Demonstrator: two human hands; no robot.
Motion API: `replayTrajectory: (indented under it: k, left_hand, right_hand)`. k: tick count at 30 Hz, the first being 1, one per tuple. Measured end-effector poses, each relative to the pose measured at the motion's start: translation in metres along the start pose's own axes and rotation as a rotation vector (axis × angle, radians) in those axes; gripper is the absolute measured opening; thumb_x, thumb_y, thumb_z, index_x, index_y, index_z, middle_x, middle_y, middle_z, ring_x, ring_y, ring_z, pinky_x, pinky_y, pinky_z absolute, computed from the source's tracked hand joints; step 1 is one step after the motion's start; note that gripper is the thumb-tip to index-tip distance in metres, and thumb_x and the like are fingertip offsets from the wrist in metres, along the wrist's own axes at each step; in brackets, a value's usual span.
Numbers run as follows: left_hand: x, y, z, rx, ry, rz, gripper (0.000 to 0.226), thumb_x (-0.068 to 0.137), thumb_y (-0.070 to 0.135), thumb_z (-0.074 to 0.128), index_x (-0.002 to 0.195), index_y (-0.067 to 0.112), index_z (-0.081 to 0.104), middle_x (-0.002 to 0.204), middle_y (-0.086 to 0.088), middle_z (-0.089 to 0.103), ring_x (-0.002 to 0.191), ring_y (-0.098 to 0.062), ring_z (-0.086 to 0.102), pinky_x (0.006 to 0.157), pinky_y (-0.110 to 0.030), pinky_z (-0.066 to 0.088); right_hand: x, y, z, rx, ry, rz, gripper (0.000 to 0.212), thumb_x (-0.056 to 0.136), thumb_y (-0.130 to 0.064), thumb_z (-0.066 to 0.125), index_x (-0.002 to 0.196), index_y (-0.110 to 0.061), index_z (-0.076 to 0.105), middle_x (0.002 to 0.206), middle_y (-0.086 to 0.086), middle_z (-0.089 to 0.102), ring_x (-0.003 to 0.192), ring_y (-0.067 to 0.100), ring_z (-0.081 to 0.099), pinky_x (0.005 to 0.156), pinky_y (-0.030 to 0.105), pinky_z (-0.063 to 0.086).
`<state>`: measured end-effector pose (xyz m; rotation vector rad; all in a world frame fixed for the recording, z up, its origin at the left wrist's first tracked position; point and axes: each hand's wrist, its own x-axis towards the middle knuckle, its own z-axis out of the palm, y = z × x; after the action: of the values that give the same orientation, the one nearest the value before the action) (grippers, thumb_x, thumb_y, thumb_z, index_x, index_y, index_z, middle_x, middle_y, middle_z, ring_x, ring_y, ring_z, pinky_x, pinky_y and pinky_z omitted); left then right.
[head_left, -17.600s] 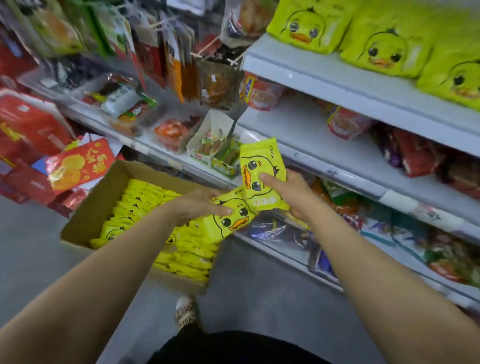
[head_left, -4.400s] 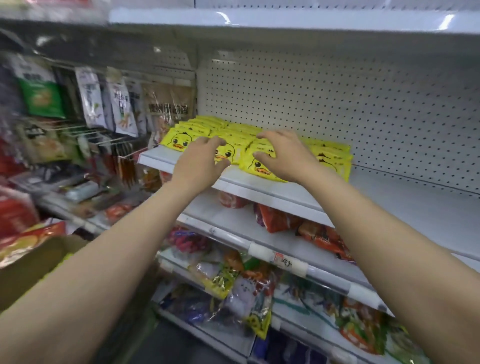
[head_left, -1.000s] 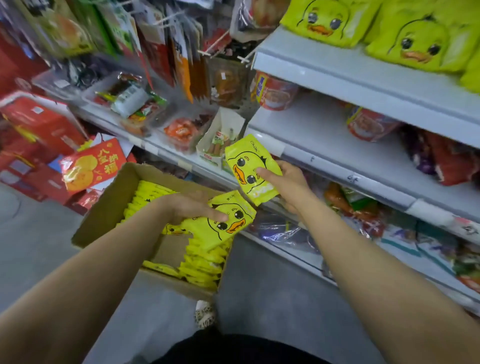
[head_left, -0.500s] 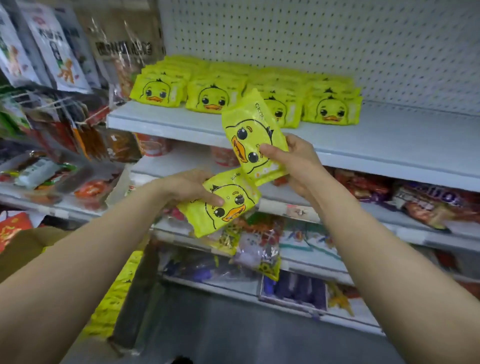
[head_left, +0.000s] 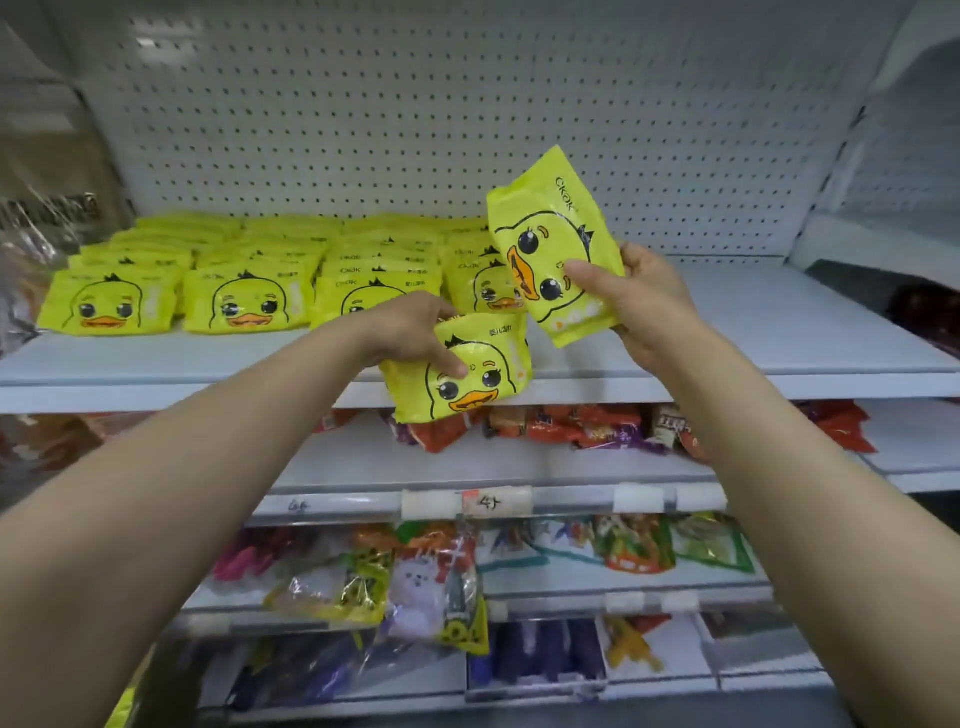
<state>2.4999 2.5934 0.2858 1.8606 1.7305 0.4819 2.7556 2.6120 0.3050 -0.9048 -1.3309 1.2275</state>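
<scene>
**Desk:** The fingers (head_left: 448, 362) of the left hand (head_left: 410, 332), what are they doing here?

**Photographer:** They are gripping the lower duck packet (head_left: 470, 384). The thumb is lying across its printed face and the rest are hiding behind it. The packet is hanging in front of the top shelf's (head_left: 779, 322) front edge, with the duck face upright.

**Desk:** And the right hand (head_left: 644, 306)?

**Photographer:** It is holding the upper duck packet (head_left: 550, 234) by its lower right part. The thumb is pressing on the front near the duck's eye and the other fingers are wrapping round the back. That packet is tilting, its top leaning left, and it is standing out against the pegboard wall (head_left: 415, 130) above the shelf board.

**Desk:** Are the two packets touching?

**Photographer:** The upper one's bottom corner is sitting just beside the lower one's top edge. Whether they are meeting cannot be told.

**Desk:** What is lying around them?

**Photographer:** Stacked rows of the same yellow packets (head_left: 249, 296) are filling the left part of the top shelf, just behind the left hand. Red and orange snack bags (head_left: 571, 421) are lying on the shelf below, price tags (head_left: 493, 501) are sitting on its rail, and colourful bags (head_left: 431, 582) are crowding the lower shelves.
</scene>
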Motion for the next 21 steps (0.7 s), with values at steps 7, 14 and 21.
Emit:
replayTrajectory:
  k: [7, 14, 21]
  left_hand:
    - [0.092, 0.015, -0.01, 0.133, -0.053, 0.082, 0.093, 0.069, 0.036, 0.084, 0.146, 0.016, 0.036, 0.152, -0.004, 0.036, 0.137, -0.025, 0.037, 0.108, -0.034, 0.035]
    - [0.142, 0.016, -0.025, 0.303, -0.003, 0.201, 0.085, 0.072, 0.036, 0.082, 0.144, 0.023, 0.039, 0.15, 0.002, 0.039, 0.137, -0.021, 0.036, 0.107, -0.029, 0.032]
    - [0.162, 0.019, -0.021, 0.257, 0.064, 0.272, 0.061, 0.07, 0.028, 0.083, 0.123, 0.031, 0.055, 0.118, 0.007, 0.06, 0.109, -0.017, 0.054, 0.081, -0.026, 0.04]
  right_hand:
    - [0.057, -0.007, -0.015, -0.01, 0.081, -0.071, 0.027, 0.079, -0.007, 0.079, 0.1, -0.015, 0.063, 0.095, 0.004, 0.075, 0.084, 0.019, 0.073, 0.073, 0.032, 0.06]
    - [0.093, -0.002, -0.025, -0.022, 0.11, -0.088, 0.031, 0.078, -0.008, 0.08, 0.104, -0.012, 0.064, 0.1, 0.008, 0.075, 0.087, 0.024, 0.074, 0.069, 0.032, 0.059]
    - [0.126, -0.003, -0.038, -0.06, 0.068, -0.07, 0.036, 0.076, -0.011, 0.081, 0.108, -0.009, 0.065, 0.101, 0.009, 0.075, 0.088, 0.025, 0.074, 0.076, 0.037, 0.059]
